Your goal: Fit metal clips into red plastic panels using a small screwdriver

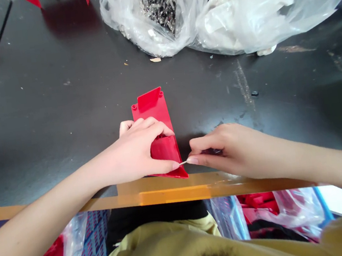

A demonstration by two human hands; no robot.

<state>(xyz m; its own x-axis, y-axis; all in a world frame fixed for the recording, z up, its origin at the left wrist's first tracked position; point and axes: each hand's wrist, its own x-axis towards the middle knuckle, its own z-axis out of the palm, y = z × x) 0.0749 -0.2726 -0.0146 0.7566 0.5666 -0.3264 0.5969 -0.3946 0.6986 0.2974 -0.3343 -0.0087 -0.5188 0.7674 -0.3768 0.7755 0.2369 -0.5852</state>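
Observation:
A red plastic part point(168, 148) with an upright flap and small round bosses at its far end lies near the front edge of the black table. My left hand point(143, 146) is closed over its middle, fingers on the far side and thumb at the near right corner. To the right, my right hand point(221, 148) pinches a thin light-coloured piece point(183, 163), which spans from its fingertips to my left thumb at the part's edge. What kind of piece it is I cannot tell. Something dark shows under the curled right fingers, mostly hidden.
Clear plastic bags hold small shiny metal pieces point(159, 5) and white parts point(229, 19) at the back. A small black piece point(254, 93) lies to the right. Orange tape point(173, 195) lines the front edge. Crates with red parts point(258, 204) stand below on both sides.

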